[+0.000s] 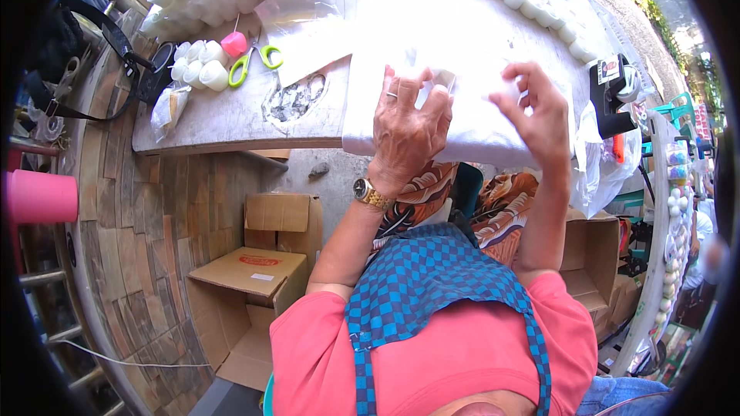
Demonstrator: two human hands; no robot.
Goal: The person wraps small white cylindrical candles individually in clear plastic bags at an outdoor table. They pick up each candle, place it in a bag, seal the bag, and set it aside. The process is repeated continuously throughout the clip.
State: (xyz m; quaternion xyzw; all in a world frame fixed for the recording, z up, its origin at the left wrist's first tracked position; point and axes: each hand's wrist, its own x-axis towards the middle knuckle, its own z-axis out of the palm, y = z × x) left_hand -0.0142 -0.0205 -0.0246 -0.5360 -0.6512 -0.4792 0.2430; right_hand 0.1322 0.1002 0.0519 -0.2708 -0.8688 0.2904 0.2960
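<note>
My left hand (412,119), with a ring and a gold-coloured wristwatch (372,193), is bent over the white cloth (462,135) at the table's near edge. Its fingers curl around a small, shiny, translucent piece (443,79), washed out by glare, whose kind I cannot make out. To the right, my right hand (537,112) hovers above the same cloth. Its thumb and fingers are apart, and I see nothing held in them. Bright light hides detail between the two hands.
At left on the table (223,125) lie green-handled scissors (254,62), small white cups (202,65), a pink ball-like thing (233,44) and clear plastic bags (297,19). A row of white cups (532,9) lines the far right. A black stand (609,96) is at right; cardboard boxes (250,281) sit below.
</note>
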